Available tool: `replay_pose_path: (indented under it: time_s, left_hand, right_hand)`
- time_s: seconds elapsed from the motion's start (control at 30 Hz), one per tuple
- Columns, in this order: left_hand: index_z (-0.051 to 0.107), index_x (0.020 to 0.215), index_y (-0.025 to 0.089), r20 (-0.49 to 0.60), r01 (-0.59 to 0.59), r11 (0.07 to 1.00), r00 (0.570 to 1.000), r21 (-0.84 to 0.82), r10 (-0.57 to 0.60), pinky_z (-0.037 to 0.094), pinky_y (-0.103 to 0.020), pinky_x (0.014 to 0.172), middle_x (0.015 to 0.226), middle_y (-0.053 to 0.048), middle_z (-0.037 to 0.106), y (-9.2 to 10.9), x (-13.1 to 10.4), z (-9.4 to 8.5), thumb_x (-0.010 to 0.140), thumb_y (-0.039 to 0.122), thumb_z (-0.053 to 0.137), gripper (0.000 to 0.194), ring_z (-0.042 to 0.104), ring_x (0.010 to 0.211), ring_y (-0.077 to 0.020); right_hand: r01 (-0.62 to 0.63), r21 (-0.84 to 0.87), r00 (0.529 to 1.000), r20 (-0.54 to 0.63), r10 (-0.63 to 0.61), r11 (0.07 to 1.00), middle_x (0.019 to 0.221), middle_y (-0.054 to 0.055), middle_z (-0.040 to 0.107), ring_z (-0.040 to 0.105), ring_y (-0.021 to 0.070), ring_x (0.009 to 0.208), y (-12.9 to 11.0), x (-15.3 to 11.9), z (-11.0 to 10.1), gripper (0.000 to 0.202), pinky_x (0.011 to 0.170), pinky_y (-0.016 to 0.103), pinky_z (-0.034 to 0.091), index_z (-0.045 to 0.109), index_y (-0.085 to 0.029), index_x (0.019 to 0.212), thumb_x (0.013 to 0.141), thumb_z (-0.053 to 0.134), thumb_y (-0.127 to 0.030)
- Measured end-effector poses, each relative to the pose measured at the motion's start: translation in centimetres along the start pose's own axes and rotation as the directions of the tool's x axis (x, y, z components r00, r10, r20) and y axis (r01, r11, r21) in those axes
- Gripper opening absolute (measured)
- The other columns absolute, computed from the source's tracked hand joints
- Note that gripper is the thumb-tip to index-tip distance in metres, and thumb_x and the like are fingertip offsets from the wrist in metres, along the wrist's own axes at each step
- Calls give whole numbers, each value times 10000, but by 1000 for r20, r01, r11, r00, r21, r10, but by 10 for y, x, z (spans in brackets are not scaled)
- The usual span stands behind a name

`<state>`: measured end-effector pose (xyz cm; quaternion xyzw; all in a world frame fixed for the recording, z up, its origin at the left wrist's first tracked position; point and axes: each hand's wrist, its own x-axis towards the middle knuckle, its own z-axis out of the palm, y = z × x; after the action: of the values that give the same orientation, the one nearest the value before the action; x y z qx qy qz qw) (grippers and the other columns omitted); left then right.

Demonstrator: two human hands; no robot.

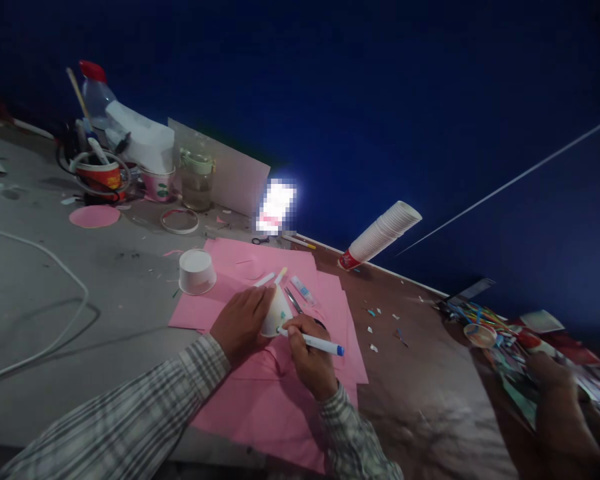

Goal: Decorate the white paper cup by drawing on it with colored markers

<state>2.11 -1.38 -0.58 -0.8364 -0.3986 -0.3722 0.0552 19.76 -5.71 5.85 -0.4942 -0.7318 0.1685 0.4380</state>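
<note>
My left hand [243, 319] is closed around a white paper cup [274, 313] lying on its side, with small green marks on its wall. A white marker [320, 343] with a blue end sits in the pinched fingers of my right hand [311, 357], its tip at the cup's wall. Both hands are over pink paper sheets [275, 413]. Scissors [294, 300], partly hidden by my right hand, lie beyond it beside a small white-and-blue packet [303, 291]. Another white cup [197, 272] stands upside down left of the sheets.
Behind stand a tilted stack of paper cups [380, 233], a glowing screen [276, 207], a jar [197, 180] and a red cup of tools [100, 179]. A white cable [75, 280] curves at left. Another person's arm [560, 400] reaches into clutter at right.
</note>
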Motion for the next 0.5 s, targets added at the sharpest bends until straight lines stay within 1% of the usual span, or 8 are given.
replay_pose_path:
  time_s: [0.07,0.17,0.23,0.3,0.37,0.4,0.43,0.5]
  left_hand:
    - [305,1569,69,-5,7,1000,1000,-4,-7,574,-504,968,1296,-239,678,0,0,0,844,233,655,821,663,1169,-379]
    - [306,1569,65,12,-7,1000,1000,-17,7,578,-506,962,1298,-242,678,-1,-1,0,853,256,662,822,666,1164,-380]
    - [313,1568,74,21,6,1000,1000,-25,-5,578,-508,968,1308,-241,676,-2,-1,0,852,265,670,822,668,1171,-381]
    - [317,1569,93,22,25,999,999,-36,-24,579,-513,976,1315,-235,675,-2,0,0,850,271,679,824,672,1180,-383]
    - [320,1570,109,13,45,997,999,-57,-44,586,-513,972,1300,-228,681,-2,1,-1,859,289,691,822,684,1168,-380]
    - [323,1568,112,4,50,996,999,-71,-50,592,-509,965,1287,-227,686,-2,1,-1,867,309,701,820,691,1159,-378]
    - [328,1565,113,-9,54,995,998,-85,-55,599,-502,954,1273,-226,691,-1,2,-2,875,329,713,819,697,1146,-374]
    - [337,1560,113,-36,58,993,997,-103,-62,610,-492,938,1261,-228,696,-1,5,-3,883,360,731,822,704,1133,-370]
  right_hand:
    - [0,11,1000,8,0,1000,682,24,718,671,199,663,0,0,0,269,672,313,522,697,-225,730,939,530,-199]
    - [-19,23,1000,-18,19,1000,705,31,733,673,195,677,0,1,2,266,659,308,514,709,-218,749,942,527,-216]
    - [-20,32,999,-28,21,999,698,32,730,668,194,681,1,0,2,261,654,308,505,712,-216,736,931,539,-226]
    - [-43,79,999,-27,45,996,662,21,699,641,186,649,3,-2,3,254,628,305,489,713,-217,721,923,561,-241]
    - [-116,204,990,-53,129,972,608,-7,638,578,163,561,5,-5,2,250,552,285,452,729,-218,772,956,578,-297]
    - [-154,289,978,-88,187,945,585,-23,603,536,149,514,7,-6,2,260,509,272,424,736,-218,819,982,581,-350]
    - [-178,376,961,-134,243,909,571,-36,574,499,138,481,9,-7,1,287,477,261,400,736,-219,862,1003,581,-415]
    - [-177,514,915,-227,333,839,558,-51,537,460,126,460,13,-7,1,367,450,245,378,723,-220,905,1009,586,-545]
